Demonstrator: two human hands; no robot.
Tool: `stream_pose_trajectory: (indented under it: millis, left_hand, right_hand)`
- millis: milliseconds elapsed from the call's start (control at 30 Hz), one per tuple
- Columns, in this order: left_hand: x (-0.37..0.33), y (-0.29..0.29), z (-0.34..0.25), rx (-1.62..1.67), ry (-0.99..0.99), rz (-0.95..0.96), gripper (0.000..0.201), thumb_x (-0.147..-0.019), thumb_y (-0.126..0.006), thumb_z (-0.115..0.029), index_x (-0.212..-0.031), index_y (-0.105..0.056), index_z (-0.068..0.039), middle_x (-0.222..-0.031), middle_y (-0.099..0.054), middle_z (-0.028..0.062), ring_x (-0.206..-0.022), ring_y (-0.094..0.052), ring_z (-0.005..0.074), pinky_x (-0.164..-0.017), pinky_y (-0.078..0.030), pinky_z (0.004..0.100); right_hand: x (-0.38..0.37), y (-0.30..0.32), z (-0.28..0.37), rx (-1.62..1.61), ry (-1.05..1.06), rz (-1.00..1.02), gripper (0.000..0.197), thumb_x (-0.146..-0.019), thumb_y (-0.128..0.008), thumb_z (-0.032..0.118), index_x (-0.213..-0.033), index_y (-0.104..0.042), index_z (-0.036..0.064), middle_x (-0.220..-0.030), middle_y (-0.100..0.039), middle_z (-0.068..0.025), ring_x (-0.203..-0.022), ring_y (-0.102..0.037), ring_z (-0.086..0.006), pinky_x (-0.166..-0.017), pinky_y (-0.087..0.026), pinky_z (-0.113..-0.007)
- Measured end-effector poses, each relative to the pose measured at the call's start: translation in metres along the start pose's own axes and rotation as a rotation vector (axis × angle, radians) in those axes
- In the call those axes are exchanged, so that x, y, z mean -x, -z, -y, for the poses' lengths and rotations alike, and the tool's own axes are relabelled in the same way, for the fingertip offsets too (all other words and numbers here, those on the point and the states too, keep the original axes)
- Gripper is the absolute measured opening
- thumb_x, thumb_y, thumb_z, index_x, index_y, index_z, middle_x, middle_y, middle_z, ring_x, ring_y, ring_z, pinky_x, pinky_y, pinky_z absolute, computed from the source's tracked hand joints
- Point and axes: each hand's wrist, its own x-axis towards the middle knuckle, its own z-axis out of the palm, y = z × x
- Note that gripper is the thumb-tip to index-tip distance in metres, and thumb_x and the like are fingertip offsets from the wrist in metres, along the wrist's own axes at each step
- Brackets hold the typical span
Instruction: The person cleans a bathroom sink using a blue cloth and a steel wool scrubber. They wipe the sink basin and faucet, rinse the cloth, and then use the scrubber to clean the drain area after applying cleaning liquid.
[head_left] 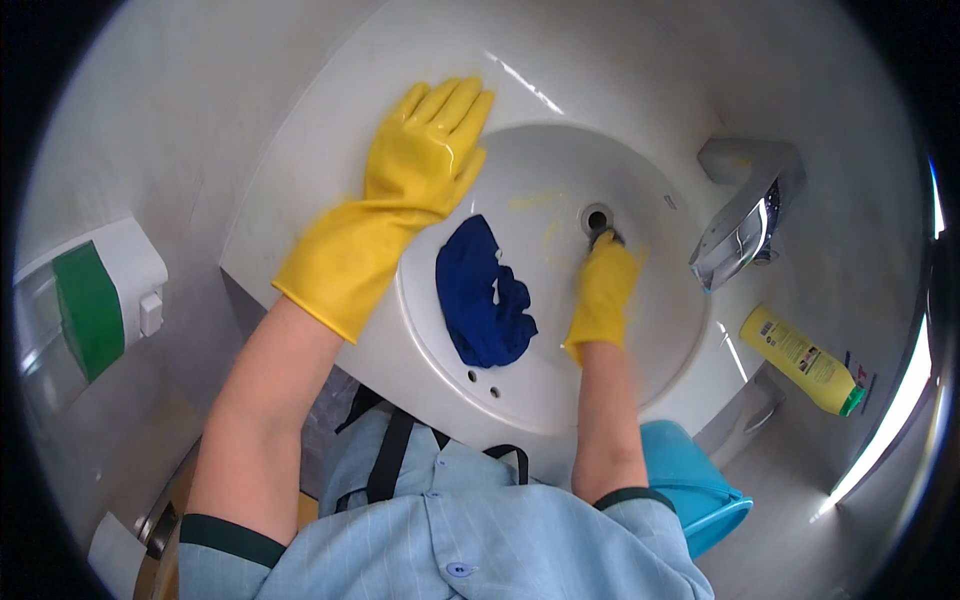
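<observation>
Both my hands wear yellow rubber gloves. My left hand (425,150) lies flat on the white counter at the sink's far left rim, fingers stretched and nothing in them. Down in the white basin (660,300), my right hand (606,290) is closed, its fingertips at the near edge of the round drain (597,218). A bit of something dark grey shows by those fingertips, too small to name. A crumpled dark blue cloth (480,300) lies on the basin's left side, between my hands and touching neither. Faint yellow smears mark the basin left of the drain.
A chrome faucet (745,220) reaches over the basin's right rim. On the right, a yellow bottle with a green cap (800,360) lies on its side. A turquoise bucket (690,480) is below the counter. A white-and-green wall dispenser (95,300) hangs at the left.
</observation>
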Motion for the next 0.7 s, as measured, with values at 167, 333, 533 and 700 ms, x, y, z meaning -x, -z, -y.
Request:
stream_pose_trajectory:
  millis: [167, 333, 533, 700]
  left_hand:
    - [-0.001, -0.002, -0.001, 0.033, -0.002, 0.008, 0.059, -0.082, -0.077, -0.015, -0.137, -0.065, 0.001, -0.141, -0.064, 0.0224, -0.129, -0.06, 0.0407, -0.112, -0.046, 0.0532]
    - [-0.001, -0.001, -0.001, -0.034, -0.007, 0.018, 0.059, -0.083, -0.078, -0.016, -0.138, -0.065, 0.0, -0.14, -0.065, 0.0209, -0.13, -0.06, 0.0401, -0.112, -0.046, 0.0521]
    - [-0.001, -0.005, -0.001, -0.039, -0.016, 0.015, 0.059, -0.083, -0.078, -0.016, -0.139, -0.064, -0.001, -0.14, -0.065, 0.0203, -0.13, -0.061, 0.0396, -0.113, -0.047, 0.0515]
    - [0.002, -0.003, 0.001, -0.067, -0.014, 0.02, 0.058, -0.084, -0.078, -0.016, -0.138, -0.064, -0.001, -0.14, -0.065, 0.0205, -0.129, -0.061, 0.04, -0.112, -0.047, 0.0509]
  right_hand:
    - [0.012, -0.007, -0.01, 0.101, 0.037, -0.028, 0.027, -0.098, -0.06, 0.018, -0.116, -0.074, 0.0042, -0.111, -0.075, -0.0223, -0.1, -0.072, -0.0422, -0.083, -0.056, -0.052]
    - [0.029, 0.002, 0.002, 0.222, 0.207, -0.079, 0.027, -0.092, -0.064, 0.016, -0.114, -0.074, 0.0036, -0.106, -0.075, -0.0206, -0.096, -0.072, -0.0401, -0.08, -0.056, -0.053]
    - [0.011, 0.015, 0.032, 0.113, 0.242, -0.082, 0.033, -0.088, -0.068, 0.014, -0.119, -0.076, 0.0076, -0.111, -0.074, -0.0201, -0.104, -0.071, -0.0412, -0.085, -0.057, -0.051]
    - [0.031, 0.02, 0.048, -0.047, 0.132, -0.107, 0.031, -0.092, -0.066, 0.014, -0.12, -0.076, 0.0101, -0.112, -0.075, -0.0193, -0.107, -0.07, -0.0419, -0.089, -0.056, -0.05]
